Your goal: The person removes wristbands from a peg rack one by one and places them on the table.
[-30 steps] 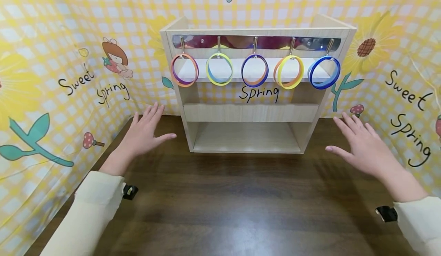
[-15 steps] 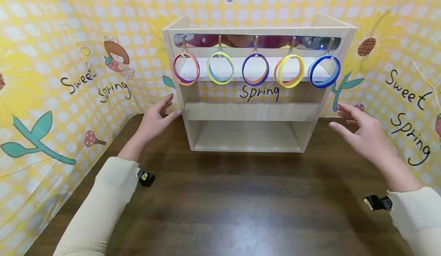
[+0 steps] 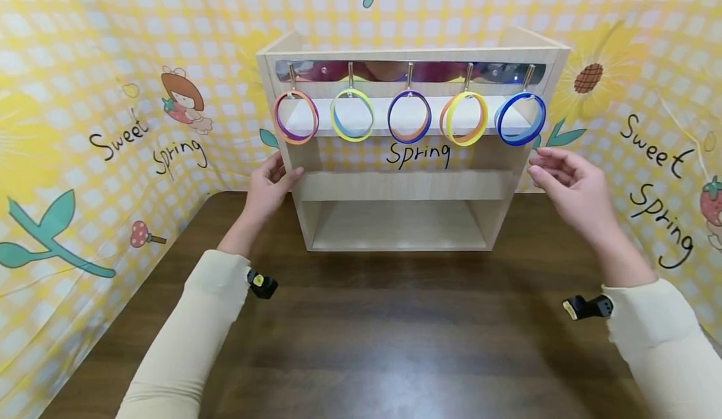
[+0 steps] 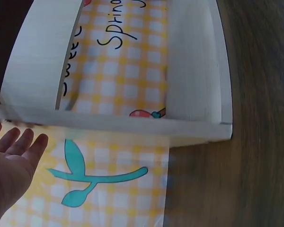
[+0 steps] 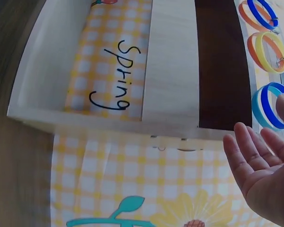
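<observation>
While the wooden shelf [image 3: 406, 185] stands upright at the far middle of the dark table [image 3: 406, 319], its five coloured rings [image 3: 410, 139] hang in a row from hooks [image 3: 351, 78] on the metal strip [image 3: 383, 72] near its top. Your hands have just come inward from wider apart, their spread fingers easing into a loose bend. Your left hand [image 3: 269, 184] is now at the shelf's left side, thumb by the near edge; your right hand [image 3: 581, 187] is just beside the right side. Both look released, grasping nothing; whether either touches the wood, I cannot tell. That seems to put the shelf between your hands, its rings undisturbed. Checked cloth [image 3: 169, 5] hangs behind and on both sides.
</observation>
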Available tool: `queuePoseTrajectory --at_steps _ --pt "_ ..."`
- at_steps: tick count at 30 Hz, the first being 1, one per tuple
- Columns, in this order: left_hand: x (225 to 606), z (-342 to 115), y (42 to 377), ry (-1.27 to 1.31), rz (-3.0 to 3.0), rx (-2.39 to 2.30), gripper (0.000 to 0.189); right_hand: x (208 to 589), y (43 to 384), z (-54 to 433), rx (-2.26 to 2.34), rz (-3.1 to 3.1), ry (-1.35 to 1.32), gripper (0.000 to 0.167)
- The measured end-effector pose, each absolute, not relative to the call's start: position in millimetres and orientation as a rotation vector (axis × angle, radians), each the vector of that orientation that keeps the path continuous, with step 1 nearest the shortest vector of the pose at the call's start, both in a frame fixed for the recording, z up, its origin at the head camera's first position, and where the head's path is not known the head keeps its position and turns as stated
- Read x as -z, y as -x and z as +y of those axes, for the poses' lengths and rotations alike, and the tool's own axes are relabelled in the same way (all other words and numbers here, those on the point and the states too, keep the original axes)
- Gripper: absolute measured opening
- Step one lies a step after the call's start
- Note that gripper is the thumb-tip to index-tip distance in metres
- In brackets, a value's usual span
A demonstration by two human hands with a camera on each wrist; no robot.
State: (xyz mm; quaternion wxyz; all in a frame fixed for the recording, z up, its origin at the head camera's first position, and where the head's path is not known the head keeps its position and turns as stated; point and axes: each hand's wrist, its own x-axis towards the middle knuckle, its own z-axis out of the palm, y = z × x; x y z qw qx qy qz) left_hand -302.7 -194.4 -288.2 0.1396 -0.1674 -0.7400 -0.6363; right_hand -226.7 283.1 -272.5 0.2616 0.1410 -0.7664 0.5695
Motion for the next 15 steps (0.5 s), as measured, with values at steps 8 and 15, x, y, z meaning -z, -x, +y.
queuePoseTrajectory --at_steps 8,15 --pt "291 -189 305 0.433 -2.039 1.836 0.048 259 233 272 -1.98 -1.768 -0.342 0.022" --pt "292 -186 307 0.441 -2.001 1.819 0.044 250 236 268 -2.132 -1.669 -0.3 0.031"
